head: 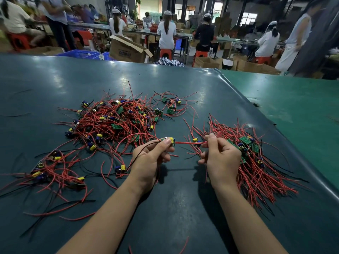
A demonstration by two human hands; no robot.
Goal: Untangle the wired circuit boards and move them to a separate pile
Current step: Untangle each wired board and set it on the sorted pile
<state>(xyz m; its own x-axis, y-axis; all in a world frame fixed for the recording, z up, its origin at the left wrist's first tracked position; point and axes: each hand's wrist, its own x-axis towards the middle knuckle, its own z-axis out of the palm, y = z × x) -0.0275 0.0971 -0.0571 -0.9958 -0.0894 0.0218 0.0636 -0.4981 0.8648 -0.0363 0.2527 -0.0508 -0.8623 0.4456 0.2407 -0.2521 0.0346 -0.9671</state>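
Note:
A tangled heap of small green circuit boards (117,121) with red and black wires lies at the table's middle left. My left hand (150,160) pinches one board with a yellow capacitor (169,140), just right of that heap. Its red wire (185,143) stretches to my right hand (220,158), which pinches the wire's other end and also grips a sorted bundle of boards (247,143) whose wires fan out to the right and downward. More loose boards (55,169) lie scattered at the left front.
The dark green table mat (183,208) ends at a raised edge on the right, beside a lighter green surface (293,107). A few separate boards (170,107) lie behind the heap. Beyond the table, people sit at benches among cardboard boxes (128,50) and blue crates (80,54).

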